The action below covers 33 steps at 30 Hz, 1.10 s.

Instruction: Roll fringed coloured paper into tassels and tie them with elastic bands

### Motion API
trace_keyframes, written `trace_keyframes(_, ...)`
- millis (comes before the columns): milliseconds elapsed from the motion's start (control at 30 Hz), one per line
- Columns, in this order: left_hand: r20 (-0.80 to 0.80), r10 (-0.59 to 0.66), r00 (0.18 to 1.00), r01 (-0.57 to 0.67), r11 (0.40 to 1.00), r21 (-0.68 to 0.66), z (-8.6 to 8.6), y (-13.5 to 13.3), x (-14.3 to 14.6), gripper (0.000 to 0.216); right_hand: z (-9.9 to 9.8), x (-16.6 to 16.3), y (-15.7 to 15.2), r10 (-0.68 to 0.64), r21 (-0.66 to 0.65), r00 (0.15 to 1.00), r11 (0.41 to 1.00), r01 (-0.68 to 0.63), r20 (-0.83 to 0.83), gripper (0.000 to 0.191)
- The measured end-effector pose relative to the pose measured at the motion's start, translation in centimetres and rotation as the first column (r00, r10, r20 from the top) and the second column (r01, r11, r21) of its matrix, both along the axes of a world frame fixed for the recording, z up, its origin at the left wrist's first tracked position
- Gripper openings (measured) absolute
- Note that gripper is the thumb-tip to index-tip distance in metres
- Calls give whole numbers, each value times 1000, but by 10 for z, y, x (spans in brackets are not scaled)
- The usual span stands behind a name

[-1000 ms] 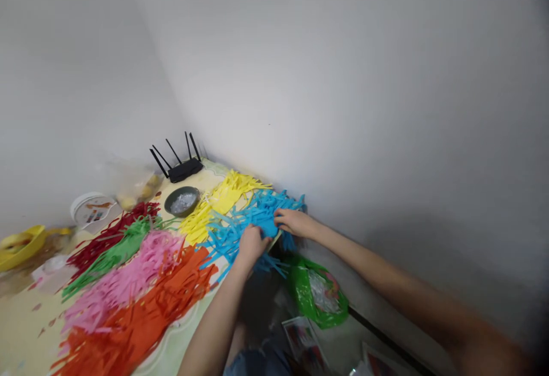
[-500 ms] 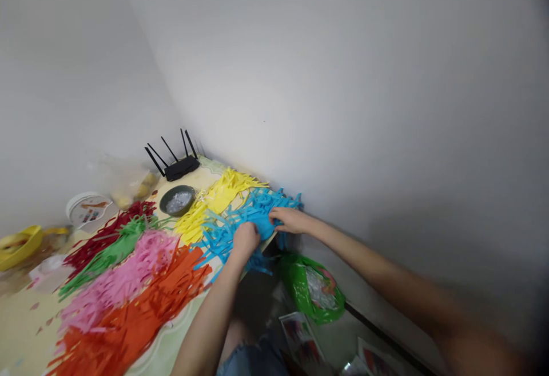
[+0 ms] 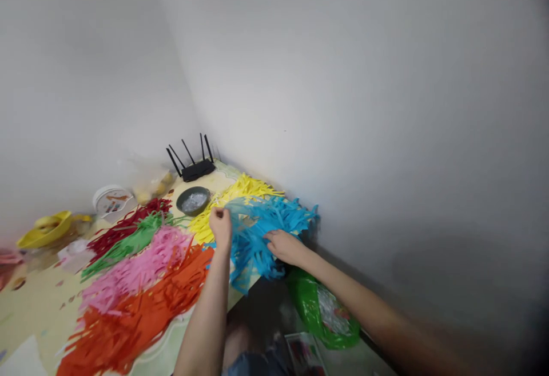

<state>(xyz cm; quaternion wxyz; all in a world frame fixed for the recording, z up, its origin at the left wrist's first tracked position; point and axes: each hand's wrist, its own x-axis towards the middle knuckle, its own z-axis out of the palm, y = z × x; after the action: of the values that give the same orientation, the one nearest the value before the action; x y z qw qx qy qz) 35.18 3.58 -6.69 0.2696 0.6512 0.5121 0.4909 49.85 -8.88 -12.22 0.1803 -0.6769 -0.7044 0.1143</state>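
Note:
Blue fringed paper [image 3: 274, 222] lies spread over the table's right corner, its cut strips hanging past the edge. My left hand [image 3: 221, 227] is raised at its left side, fingers curled in a pinch on a blurred, lifted part of the blue paper. My right hand [image 3: 283, 246] rests on the middle of the blue sheet with fingers stretched out. Behind my left hand lies yellow fringed paper [image 3: 253, 186]. Orange fringed paper [image 3: 141, 319], pink [image 3: 137, 267], green [image 3: 137, 242] and dark red [image 3: 132, 222] pieces lie in rows to the left.
A dark bowl [image 3: 193, 201] with clear bits stands near a black router [image 3: 198, 169]. At the left are a white tub lid [image 3: 112, 200] and a yellow dish [image 3: 45, 230]. A green plastic bag [image 3: 306, 307] sits below the table edge. The wall [image 3: 364, 136] rises close on the right.
My left hand has moved left and up from the middle of the blue paper. My right hand has come down nearer the front edge. The blue strips are spread differently, and the view has shifted.

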Motion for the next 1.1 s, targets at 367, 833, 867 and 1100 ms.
trace_keyframes(367, 144, 376, 915, -403, 871, 280, 102, 33, -261, 13, 18, -9, 9, -63, -12, 989, 998, 65, 130, 30)
trace_keyframes(833, -481, -204, 853, 248, 968, 28, 128, -87, -358, 10, 177, -286, 84, 775, 270, 614, 629, -729, -149, 12)
trace_keyframes(867, -426, -215, 879, 238, 971, 2, 128, -85, -365, 12, 176, -290, 90, 765, 246, 609, 644, -725, -208, 13)
trace_keyframes(1100, -101, -207, 973, 199, 976, -90, 122, -54, -387, 25, 170, -298, 104, 628, 308, 634, 776, -550, -451, 20)
